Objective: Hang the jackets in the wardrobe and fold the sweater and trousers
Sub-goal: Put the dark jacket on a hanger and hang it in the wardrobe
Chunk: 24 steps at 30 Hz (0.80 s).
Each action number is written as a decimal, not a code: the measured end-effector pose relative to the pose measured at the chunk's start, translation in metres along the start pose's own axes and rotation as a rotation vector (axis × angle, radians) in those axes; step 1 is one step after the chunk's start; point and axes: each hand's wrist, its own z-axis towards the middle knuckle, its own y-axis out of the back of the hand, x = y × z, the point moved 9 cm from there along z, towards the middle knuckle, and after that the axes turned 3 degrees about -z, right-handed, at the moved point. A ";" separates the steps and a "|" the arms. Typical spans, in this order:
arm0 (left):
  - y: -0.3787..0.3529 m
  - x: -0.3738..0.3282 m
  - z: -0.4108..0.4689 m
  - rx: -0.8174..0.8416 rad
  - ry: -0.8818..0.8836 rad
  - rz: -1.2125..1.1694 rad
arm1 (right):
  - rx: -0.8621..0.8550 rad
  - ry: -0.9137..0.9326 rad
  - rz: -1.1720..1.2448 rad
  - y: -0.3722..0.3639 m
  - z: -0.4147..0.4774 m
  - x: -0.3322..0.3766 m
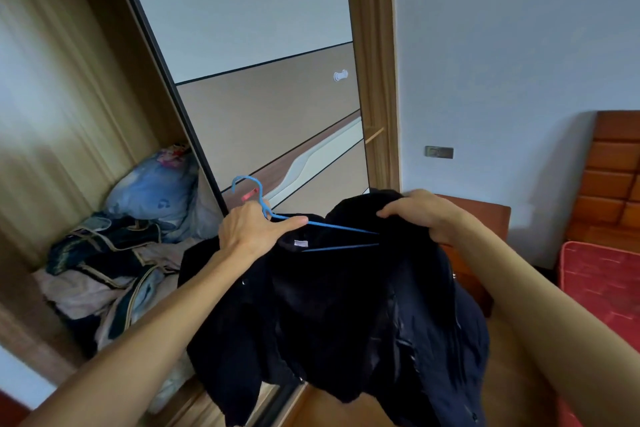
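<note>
In front of the open wooden wardrobe [69,107], at the centre of the view: fitting a dark navy fabric jacket [346,305] onto a thin blue wire hanger [329,226].

- Gripping the hanger just below its hook with the left hand [256,229], at ten o'clock from the jacket's middle. Fingers curled round the wire and the collar cloth, thumb lying along the hanger's arm toward three o'clock.
- Clutching a bunched fold of shoulder cloth with the right hand [422,215], at one o'clock, fingers curled down over it. Judging by the exposed wire between the hands, drawing that shoulder over the hanger's right arm.
- Holding the jacket in the air, body and sleeves drooping toward six o'clock, not yet inside the wardrobe.

Step in hand, as judged: hanging one jacket, at the stage of seating it on the hanger. Folding of the sweater and trousers apparently to follow; neither garment identifiable here.

Next move probably calling for:
- settling both shoulders evenly, so as not to slip off the thin wire;
- lifting the hook toward eleven o'clock, past the tall mirrored sliding door [259,80] at twelve;
- reaching for a rail not in view, above the heap of folded bedding and clothes [114,253] at nine o'clock.
</note>
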 end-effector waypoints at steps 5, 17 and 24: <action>-0.004 -0.026 -0.004 -0.027 -0.009 -0.003 | -0.065 0.299 0.015 -0.040 -0.019 0.066; 0.059 -0.019 -0.009 -0.125 0.082 -0.219 | -0.602 1.010 -0.684 -0.053 -0.042 0.098; 0.068 -0.046 -0.017 -0.020 -0.038 -0.321 | -0.362 0.856 -0.856 -0.035 -0.029 0.123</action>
